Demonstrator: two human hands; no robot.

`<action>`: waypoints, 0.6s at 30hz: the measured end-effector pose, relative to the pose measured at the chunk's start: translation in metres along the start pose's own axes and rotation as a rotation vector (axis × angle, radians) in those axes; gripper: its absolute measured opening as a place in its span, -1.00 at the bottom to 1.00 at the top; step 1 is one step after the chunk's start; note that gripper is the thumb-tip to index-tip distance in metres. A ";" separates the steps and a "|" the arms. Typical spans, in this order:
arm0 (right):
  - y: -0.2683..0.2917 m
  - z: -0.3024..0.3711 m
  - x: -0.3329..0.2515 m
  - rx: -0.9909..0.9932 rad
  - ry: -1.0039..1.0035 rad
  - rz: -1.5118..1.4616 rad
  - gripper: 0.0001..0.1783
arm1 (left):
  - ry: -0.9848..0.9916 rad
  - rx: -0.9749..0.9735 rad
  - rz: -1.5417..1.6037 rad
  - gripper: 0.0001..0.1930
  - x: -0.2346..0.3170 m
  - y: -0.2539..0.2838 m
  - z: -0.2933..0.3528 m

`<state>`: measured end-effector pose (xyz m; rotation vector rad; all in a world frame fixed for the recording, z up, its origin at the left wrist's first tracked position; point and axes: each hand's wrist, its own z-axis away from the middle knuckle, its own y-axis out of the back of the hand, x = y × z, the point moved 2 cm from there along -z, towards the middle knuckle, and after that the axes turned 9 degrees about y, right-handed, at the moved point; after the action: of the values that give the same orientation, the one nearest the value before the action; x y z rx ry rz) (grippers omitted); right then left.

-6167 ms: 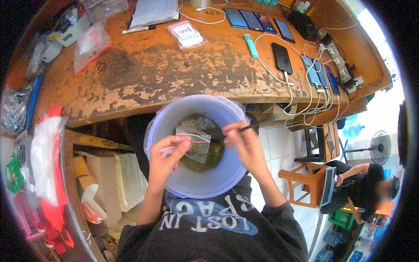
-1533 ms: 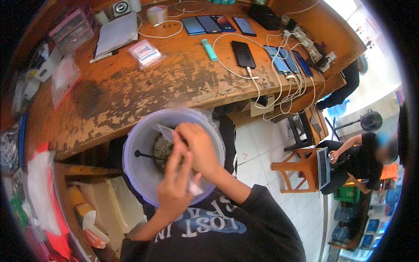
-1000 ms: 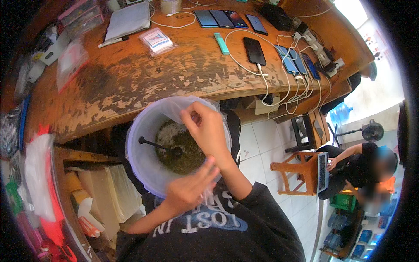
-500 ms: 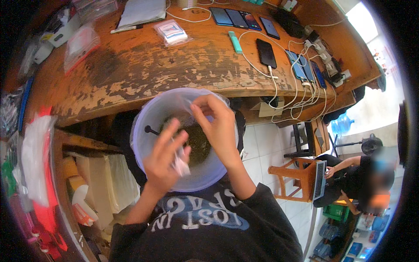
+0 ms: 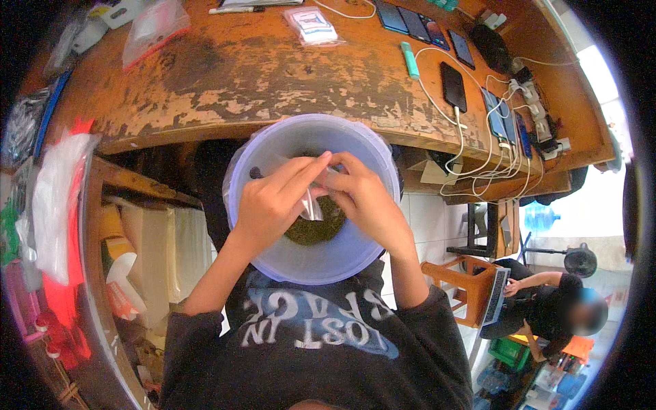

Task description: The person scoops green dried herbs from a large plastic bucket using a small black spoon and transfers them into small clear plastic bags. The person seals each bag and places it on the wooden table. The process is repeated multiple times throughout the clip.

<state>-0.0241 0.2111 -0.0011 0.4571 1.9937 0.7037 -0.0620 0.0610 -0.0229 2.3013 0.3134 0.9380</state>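
Note:
A pale lilac plastic bucket stands in front of me at the table's edge, with a greenish-brown loose material at its bottom. Over its opening, my left hand and my right hand meet, fingers closed together on a small clear plastic bag. The bag's lower part hangs beneath the fingers; its upper edge is mostly covered by them. A dark knob-like end shows inside the bucket just beyond my left hand. The rest of that object is hidden.
On the worn wooden table lie a packet of small bags, several phones and a tangle of white charging cables. Plastic bags hang at left. At right, a person uses a laptop beside an orange stool.
My hands, apart half a second ago, have come together on the small bag. My left hand has moved up and right. The whole view has shifted, with the bucket now further right.

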 end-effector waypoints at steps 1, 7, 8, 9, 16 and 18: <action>-0.001 -0.002 0.006 -0.046 0.049 0.017 -0.82 | 0.017 -0.030 -0.005 -0.40 0.001 0.001 0.000; 0.006 -0.014 0.008 -0.211 -0.018 0.000 -0.77 | 0.044 -0.151 -0.016 -0.41 0.002 0.012 0.000; 0.006 -0.016 0.008 -0.232 -0.001 -0.006 -0.77 | 0.060 -0.178 -0.015 -0.41 0.002 0.013 0.002; 0.006 -0.017 0.008 -0.253 0.017 -0.013 -0.78 | 0.076 -0.205 -0.015 -0.41 0.001 0.014 0.003; 0.026 -0.035 0.004 -0.047 -0.161 -0.233 -0.82 | 0.192 0.156 0.101 -0.39 -0.013 0.041 -0.002; 0.024 -0.042 0.012 -0.157 -0.345 -0.148 -0.80 | 0.240 0.284 0.284 -0.35 -0.025 0.053 0.006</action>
<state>-0.0660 0.2239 0.0227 0.3102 1.6169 0.6355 -0.0766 0.0064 -0.0069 2.5375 0.2345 1.3955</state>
